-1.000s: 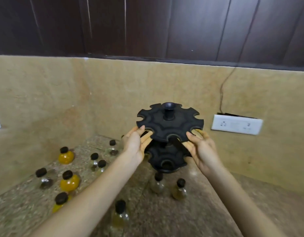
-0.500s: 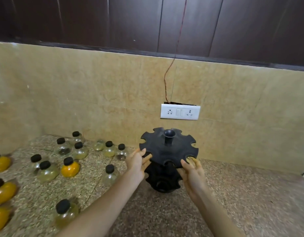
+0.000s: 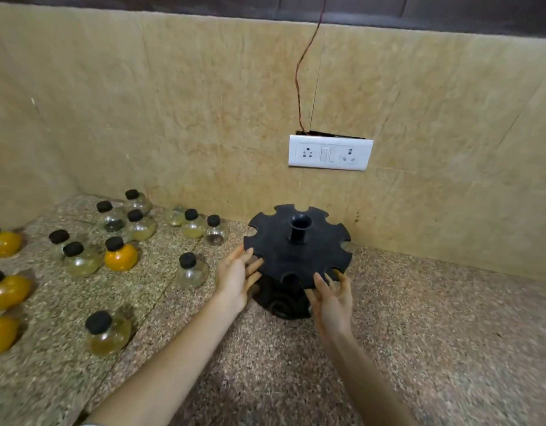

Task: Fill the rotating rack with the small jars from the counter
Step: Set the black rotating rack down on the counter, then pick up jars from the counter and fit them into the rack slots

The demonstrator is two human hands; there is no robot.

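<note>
Where the rack stands: rack (image 3: 296,259) upright on the worktop (image 3: 419,318), near its back edge, below the socket plate (image 3: 330,152) on the wall.
Rack build: black, two tiers on one centre post. We count eight notches round the top disc (image 3: 320,241), all unfilled. The lower tier (image 3: 284,302) is mostly hidden, so we cannot count its slots.
Jars: we count fourteen jars (image 3: 191,270) in view, all on the left part of the worktop, from the back left corner along the left edge. None is in the rack.
Jar contents: four orange-filled, ten clear or pale yellow.
Caps: black on most. One pale jar at the back shows no cap we can see.
Left hand: left hand (image 3: 237,279) with fingers straight, tips at the disc's front-left rim, grasping nothing.
Right hand: right hand (image 3: 331,298) with fingers spread loosely, tips at the front rim, grasping nothing.
Contact: we cannot tell whether the fingertips touch the rim.
Nearest jar: one clear jar just beside the left hand.
Wall: one plate with two sockets, and one reddish wire (image 3: 297,72) rising from it.
</note>
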